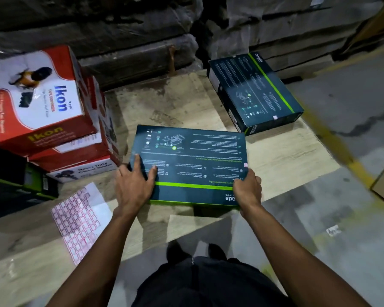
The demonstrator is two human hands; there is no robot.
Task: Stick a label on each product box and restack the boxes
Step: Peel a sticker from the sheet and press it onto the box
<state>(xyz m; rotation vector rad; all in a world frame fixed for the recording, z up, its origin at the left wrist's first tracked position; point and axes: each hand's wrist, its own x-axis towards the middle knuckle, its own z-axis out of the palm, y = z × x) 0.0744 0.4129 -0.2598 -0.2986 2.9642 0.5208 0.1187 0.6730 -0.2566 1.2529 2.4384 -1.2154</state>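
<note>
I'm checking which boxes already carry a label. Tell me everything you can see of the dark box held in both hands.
The flat dark teal cardboard box has a bright green stripe near its close edge, small white print and diagrams, and a small pink label at its right edge. It is held roughly level above the pale wooden board. The left hand lies on its left corner; the right hand grips its right corner.

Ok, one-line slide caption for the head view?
Both hands hold a dark green-striped box over the wooden board, label sheet alongside.

Head-mounted, wide-angle, looking forward and steeply down, close above a dark box [190, 165] at 12 o'clock; single view only.
</note>
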